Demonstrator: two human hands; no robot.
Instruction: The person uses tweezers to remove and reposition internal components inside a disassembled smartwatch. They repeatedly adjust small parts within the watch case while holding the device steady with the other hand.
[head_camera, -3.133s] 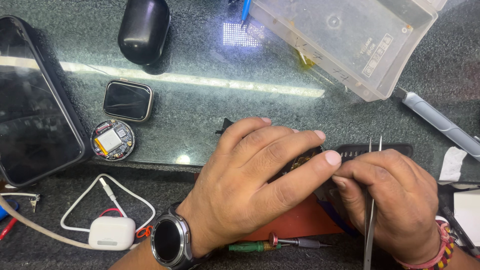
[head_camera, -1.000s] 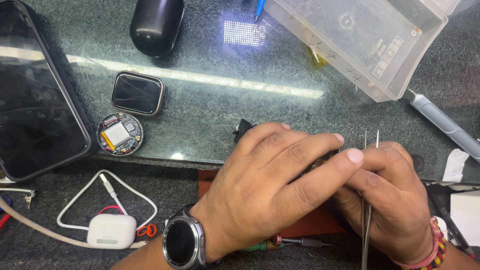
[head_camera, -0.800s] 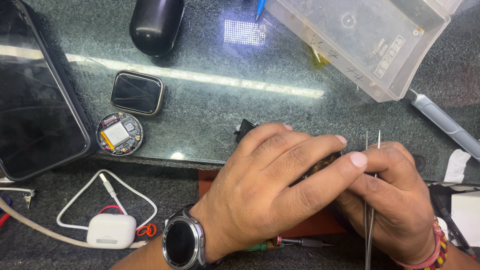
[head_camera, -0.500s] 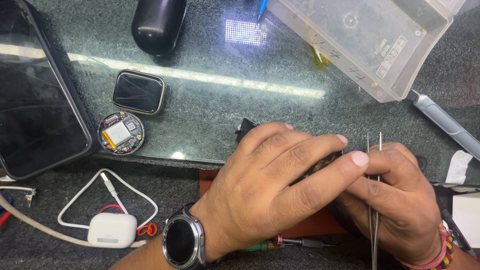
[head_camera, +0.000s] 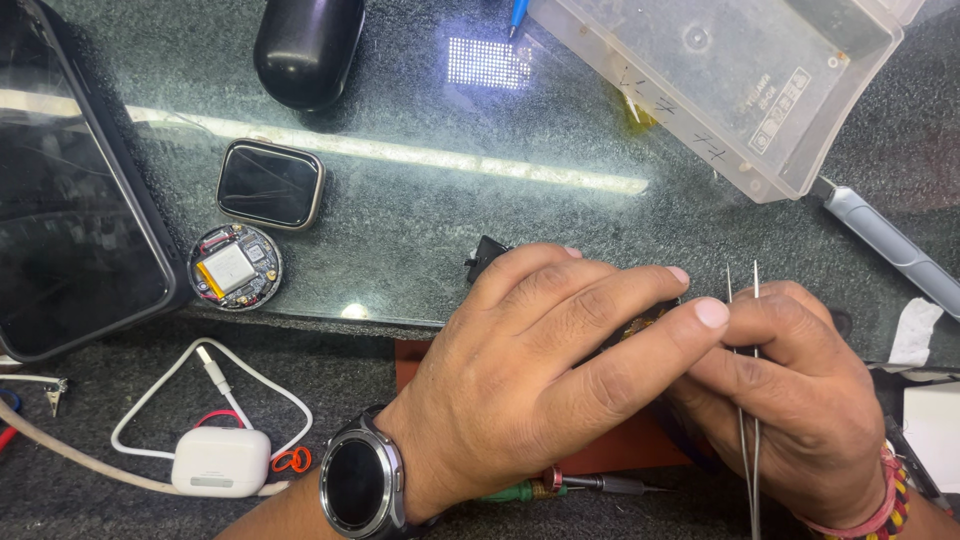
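Note:
My left hand (head_camera: 545, 365), with a round dark watch (head_camera: 360, 485) on its wrist, lies flat over a small dark device (head_camera: 490, 258) and covers most of it; only its black corner and a bit of circuitry by my fingers show. My right hand (head_camera: 795, 400) presses against the left fingertips and holds thin metal tweezers (head_camera: 742, 290), their twin ends sticking up past my fingers. Under both hands lies a red-brown mat (head_camera: 620, 455).
Square smartwatch (head_camera: 270, 185) and an opened round watch body (head_camera: 235, 267) sit left on the glass. A tablet (head_camera: 70, 190) is far left, a black case (head_camera: 305, 45) and clear plastic box (head_camera: 720, 80) at back. White earbud case (head_camera: 220, 462) with cable, screwdriver (head_camera: 560, 487), grey-handled tool (head_camera: 885, 245).
The view has shifted slightly; both hands stay pressed together over the device. The tweezers have settled a little to the right in my right hand.

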